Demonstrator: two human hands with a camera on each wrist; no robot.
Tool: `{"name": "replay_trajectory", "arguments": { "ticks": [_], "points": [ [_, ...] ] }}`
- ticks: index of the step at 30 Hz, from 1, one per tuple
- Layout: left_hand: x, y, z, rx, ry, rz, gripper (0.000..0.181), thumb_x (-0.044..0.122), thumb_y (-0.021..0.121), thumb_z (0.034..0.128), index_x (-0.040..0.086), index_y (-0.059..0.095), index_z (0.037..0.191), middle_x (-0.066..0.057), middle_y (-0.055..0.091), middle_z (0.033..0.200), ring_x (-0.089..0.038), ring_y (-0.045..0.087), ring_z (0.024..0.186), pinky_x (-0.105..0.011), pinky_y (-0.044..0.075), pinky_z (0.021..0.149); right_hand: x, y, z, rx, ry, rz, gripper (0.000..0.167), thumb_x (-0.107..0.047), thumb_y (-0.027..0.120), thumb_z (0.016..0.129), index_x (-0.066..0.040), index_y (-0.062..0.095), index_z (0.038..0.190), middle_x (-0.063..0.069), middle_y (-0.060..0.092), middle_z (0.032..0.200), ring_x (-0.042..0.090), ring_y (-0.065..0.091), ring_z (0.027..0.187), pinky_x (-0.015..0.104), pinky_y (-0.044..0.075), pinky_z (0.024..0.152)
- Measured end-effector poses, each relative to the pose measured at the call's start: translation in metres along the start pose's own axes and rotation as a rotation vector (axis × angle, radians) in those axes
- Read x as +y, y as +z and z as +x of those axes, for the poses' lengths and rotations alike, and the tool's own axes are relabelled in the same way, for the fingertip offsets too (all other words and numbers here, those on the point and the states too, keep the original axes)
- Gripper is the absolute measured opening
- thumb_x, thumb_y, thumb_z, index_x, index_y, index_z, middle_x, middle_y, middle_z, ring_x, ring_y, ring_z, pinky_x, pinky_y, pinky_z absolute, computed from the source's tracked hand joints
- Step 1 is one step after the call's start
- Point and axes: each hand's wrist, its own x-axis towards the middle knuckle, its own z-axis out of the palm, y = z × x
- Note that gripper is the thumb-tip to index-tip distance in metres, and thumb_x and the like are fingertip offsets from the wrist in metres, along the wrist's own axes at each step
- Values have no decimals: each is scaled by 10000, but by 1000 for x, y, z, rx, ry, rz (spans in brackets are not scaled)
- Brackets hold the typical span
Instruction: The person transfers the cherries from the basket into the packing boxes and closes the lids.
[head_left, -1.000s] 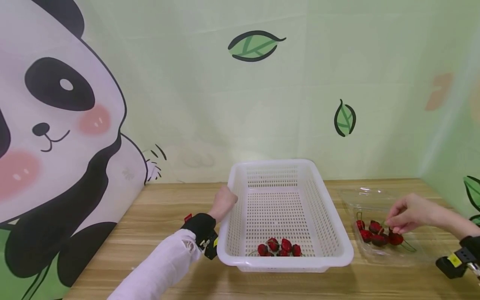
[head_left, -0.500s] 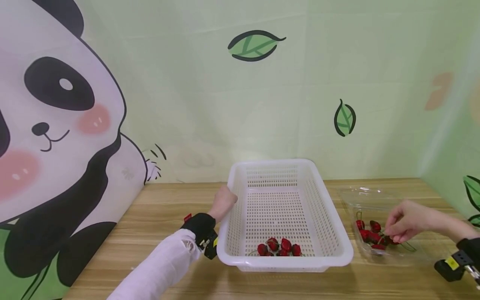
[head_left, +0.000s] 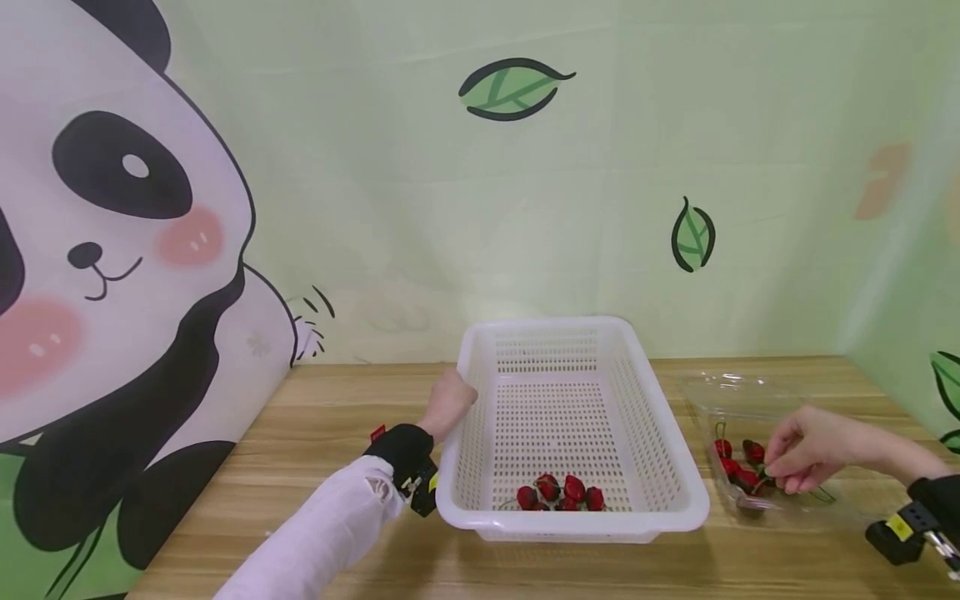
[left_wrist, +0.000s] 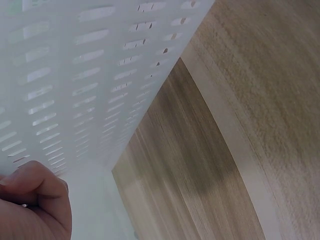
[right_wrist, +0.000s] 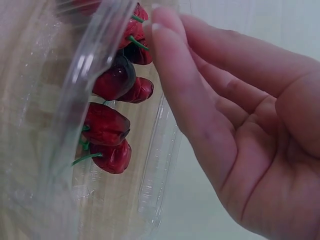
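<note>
A white slotted plastic basket [head_left: 570, 523] stands mid-table, several red cherries [head_left: 574, 489] gathered at its near end. My left hand [head_left: 447, 404] grips its left rim; in the left wrist view curled fingers lie against the basket's slotted wall [left_wrist: 90, 55]. To the right, my right hand [head_left: 813, 450] reaches over a clear plastic container [head_left: 731, 385] of dark red cherries [head_left: 746, 480]. The right wrist view has thumb and forefinger together at a cherry's green stem [right_wrist: 137, 18], apparently pinching it; the fingertips partly hide that cherry. More cherries [right_wrist: 107, 122] lie below in the container.
The wood-grain table [head_left: 352, 400] runs back to a pale green backdrop [head_left: 375, 167] printed with a panda [head_left: 112, 250] and leaves. The container's clear lid stands raised at its back. A side panel [head_left: 922, 292] borders the table on the right.
My right hand has moved a little toward me and left over the container, and cherries under its fingers have shifted. The left hand and basket have stayed in place.
</note>
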Motion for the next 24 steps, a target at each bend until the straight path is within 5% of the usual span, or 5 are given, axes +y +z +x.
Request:
{"name": "replay_trajectory", "arguments": {
  "ticks": [11,24],
  "points": [
    [0,0,2,-1,-14,5,284,-70,430,759,-98,453,1041,-183,536,865,-286,555,701,-399,495,580,-1,-4,-1,-46,6,52,248,-65,566,870,160,527,968,211,596,731,230,615,602,342,509,537],
    [-1,1,2,-1,-23,-4,280,-71,436,767,-96,447,1046,-181,536,872,-284,552,704,-396,494,581,-9,-4,-2,156,46,-194,189,-97,565,875,90,555,905,104,562,642,245,572,546,366,499,498]
  ]
}}
